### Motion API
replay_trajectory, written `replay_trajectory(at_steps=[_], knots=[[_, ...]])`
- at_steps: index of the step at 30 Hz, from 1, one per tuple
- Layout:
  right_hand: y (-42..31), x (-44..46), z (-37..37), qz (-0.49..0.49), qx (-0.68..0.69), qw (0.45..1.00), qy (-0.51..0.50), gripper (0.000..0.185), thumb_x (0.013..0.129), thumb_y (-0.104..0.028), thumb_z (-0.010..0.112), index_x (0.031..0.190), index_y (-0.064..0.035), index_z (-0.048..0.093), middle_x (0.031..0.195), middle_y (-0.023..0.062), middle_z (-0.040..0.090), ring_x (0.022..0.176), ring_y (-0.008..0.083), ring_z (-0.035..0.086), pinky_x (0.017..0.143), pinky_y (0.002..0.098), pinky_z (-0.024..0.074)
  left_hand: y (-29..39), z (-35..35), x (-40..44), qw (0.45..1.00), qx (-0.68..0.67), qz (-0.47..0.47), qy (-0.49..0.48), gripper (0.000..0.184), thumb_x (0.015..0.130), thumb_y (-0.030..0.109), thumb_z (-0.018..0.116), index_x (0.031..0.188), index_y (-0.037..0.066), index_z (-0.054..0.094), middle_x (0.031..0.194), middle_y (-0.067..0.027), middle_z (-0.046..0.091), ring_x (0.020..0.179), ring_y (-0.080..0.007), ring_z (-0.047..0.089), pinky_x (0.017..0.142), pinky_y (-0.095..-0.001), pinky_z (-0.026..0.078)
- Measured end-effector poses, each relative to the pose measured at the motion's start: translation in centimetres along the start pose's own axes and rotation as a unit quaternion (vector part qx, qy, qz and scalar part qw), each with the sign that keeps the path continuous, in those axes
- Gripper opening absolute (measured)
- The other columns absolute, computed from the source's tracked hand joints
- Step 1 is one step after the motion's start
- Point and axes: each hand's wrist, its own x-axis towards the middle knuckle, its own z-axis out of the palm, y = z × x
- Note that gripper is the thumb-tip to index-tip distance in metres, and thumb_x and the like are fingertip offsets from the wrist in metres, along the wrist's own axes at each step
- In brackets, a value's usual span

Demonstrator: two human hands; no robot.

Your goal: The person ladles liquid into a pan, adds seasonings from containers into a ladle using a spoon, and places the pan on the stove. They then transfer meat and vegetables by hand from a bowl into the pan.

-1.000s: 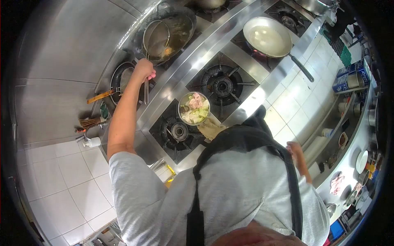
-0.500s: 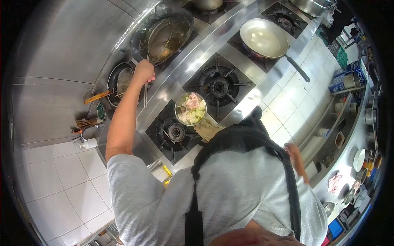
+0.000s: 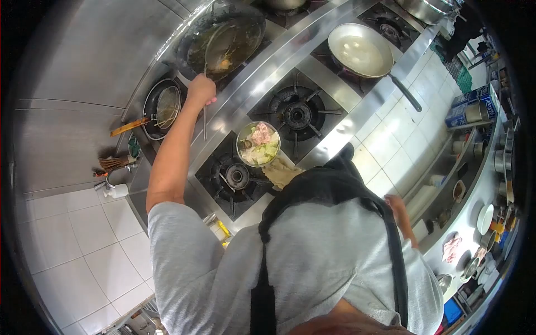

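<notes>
My left hand is closed around the thin metal handle of a wide, round strainer. The strainer's bowl lies in the dark wok, in brownish liquid with a small orange-brown piece in it. Down at my side, beyond the apron, hangs my right hand; its fingers show too small to tell what they do. Closer to my body, a metal bowl of pink meat and chopped pale-green vegetables stands at the burner's edge, beside a crumpled beige cloth.
A long-handled pan of cloudy liquid with white pieces sits on a burner to the right. At left, a second strainer with a wooden handle rests on a small pan. A counter with bowls and meat runs along the right.
My left hand and the strainer handle have shifted slightly, and the strainer's bowl has turned or sunk a little in the wok. The right hand stays at my side.
</notes>
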Motion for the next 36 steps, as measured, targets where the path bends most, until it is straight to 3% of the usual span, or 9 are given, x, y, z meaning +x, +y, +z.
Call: replay_trajectory(at_steps=[7,14,16,17,19,20,22,24,36], knots=[[0.5,2.0,-0.1,-0.001,0.009,1.000,0.019,0.025,0.100,-0.027,0.060,0.120,-0.0154,0.069,0.097,0.0047,0.065,0.087,0.0212,0.065,0.077,0.0402,0.0514,-1.4,1.0,-0.9,0.991,-0.113,-0.047,0.050,0.022,0.093,0.008,0.056,0.077,-0.005,0.066,0.062,-0.0144,0.069,0.048,-0.0221,0.067,0.044,-0.0365,0.051],[0.5,1.2,-0.1,0.002,0.004,1.000,0.010,0.023,0.101,-0.027,0.060,0.118,-0.0146,0.070,0.090,0.0045,0.065,0.080,0.0212,0.064,0.074,0.0394,0.0516,1.3,-2.3,-7.0,0.971,-0.220,-0.079,0.042,0.024,0.095,0.009,0.054,0.079,-0.004,0.066,0.060,-0.0140,0.066,0.046,-0.0213,0.065,0.039,-0.0374,0.047],[0.6,1.1,-0.5,0.013,-0.002,1.000,0.008,0.023,0.101,-0.026,0.060,0.118,-0.0143,0.070,0.090,0.0046,0.064,0.080,0.0214,0.064,0.073,0.0395,0.0517,0.8,-2.5,-7.5,0.940,-0.295,-0.158,0.059,0.020,0.101,0.018,0.047,0.103,0.001,0.058,0.070,-0.0092,0.062,0.046,-0.0188,0.059,0.036,-0.0331,0.039],[0.4,0.3,-0.4,-0.005,-0.014,1.000,0.017,0.024,0.100,-0.026,0.061,0.119,-0.0142,0.069,0.089,0.0046,0.064,0.079,0.0214,0.064,0.073,0.0395,0.0519,0.6,-2.3,-7.4,0.939,-0.298,-0.162,0.060,0.020,0.101,0.018,0.047,0.103,0.001,0.058,0.070,-0.0092,0.062,0.046,-0.0188,0.059,0.036,-0.0331,0.039],[-0.5,-1.8,0.0,-0.026,-0.032,0.999,0.023,0.024,0.100,-0.026,0.061,0.119,-0.0140,0.069,0.089,0.0047,0.063,0.079,0.0215,0.063,0.073,0.0396,0.0521,-0.1,-2.4,-6.2,0.940,-0.294,-0.171,0.013,0.020,0.100,0.016,0.047,0.101,0.001,0.060,0.072,-0.0102,0.064,0.047,-0.0198,0.059,0.037,-0.0345,0.040],[-1.6,-4.3,0.3,-0.101,-0.034,0.994,-0.009,0.025,0.099,-0.026,0.062,0.120,-0.0142,0.068,0.091,0.0051,0.063,0.079,0.0218,0.064,0.073,0.0399,0.0523,-0.3,-2.2,-5.6,0.953,-0.268,-0.134,0.032,0.027,0.095,0.006,0.050,0.074,-0.004,0.064,0.066,-0.0163,0.067,0.049,-0.0241,0.066,0.039,-0.0391,0.045],[-2.4,-3.9,0.0,-0.177,-0.039,0.982,-0.042,0.026,0.099,-0.026,0.063,0.121,-0.0143,0.068,0.092,0.0055,0.063,0.080,0.0221,0.064,0.074,0.0403,0.0525,-0.2,-1.8,-4.0,0.950,-0.276,-0.140,0.037,0.026,0.094,0.006,0.051,0.074,-0.004,0.064,0.066,-0.0162,0.067,0.049,-0.0240,0.066,0.039,-0.0390,0.045],[-1.4,1.7,-0.8,-0.033,-0.040,0.998,-0.022,0.028,0.099,-0.027,0.063,0.123,-0.0135,0.067,0.094,0.0057,0.064,0.083,0.0225,0.065,0.074,0.0406,0.0525,0.4,-1.5,-2.2,0.947,-0.283,-0.143,0.042,0.025,0.093,0.005,0.052,0.074,-0.004,0.065,0.066,-0.0160,0.068,0.050,-0.0239,0.066,0.040,-0.0390,0.045],[-4.5,1.6,0.5,0.010,-0.026,0.999,0.019,0.033,0.099,-0.029,0.062,0.128,-0.0124,0.067,0.105,0.0076,0.068,0.089,0.0236,0.066,0.078,0.0407,0.0505,4.1,-3.4,0.0,0.966,-0.208,-0.141,0.058,0.022,0.090,0.006,0.056,0.079,-0.002,0.073,0.065,-0.0152,0.072,0.050,-0.0227,0.068,0.046,-0.0378,0.050]])
